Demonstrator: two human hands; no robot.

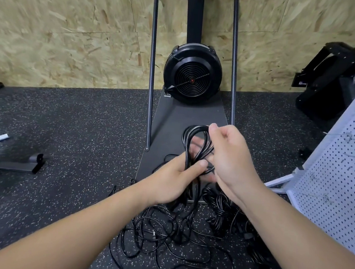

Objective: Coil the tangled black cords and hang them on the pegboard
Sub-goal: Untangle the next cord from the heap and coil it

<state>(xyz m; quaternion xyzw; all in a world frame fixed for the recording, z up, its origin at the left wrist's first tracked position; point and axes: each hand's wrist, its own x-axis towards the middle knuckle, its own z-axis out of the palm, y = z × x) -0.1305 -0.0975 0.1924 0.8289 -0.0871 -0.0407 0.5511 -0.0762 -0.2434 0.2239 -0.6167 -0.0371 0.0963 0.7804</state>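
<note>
My left hand (176,176) grips a bundle of black cord loops (195,136), thumb pressed across the strands. My right hand (231,158) pinches the top of the same coil between thumb and fingers, over the left palm. From the coil the cord trails down into a tangled heap of black cords (163,236) on the floor below my arms. A tighter bunch of cord (222,215) lies to the right of the heap. The white pegboard (344,181) stands at the right edge, leaning, with a few small wire hooks on it.
A black fan machine (191,75) on a grey base plate (173,121) with two upright steel rails stands straight ahead against the chipboard wall. Black gym equipment (327,83) sits at the back right, a metal frame foot (15,161) at the left. Speckled rubber floor all around.
</note>
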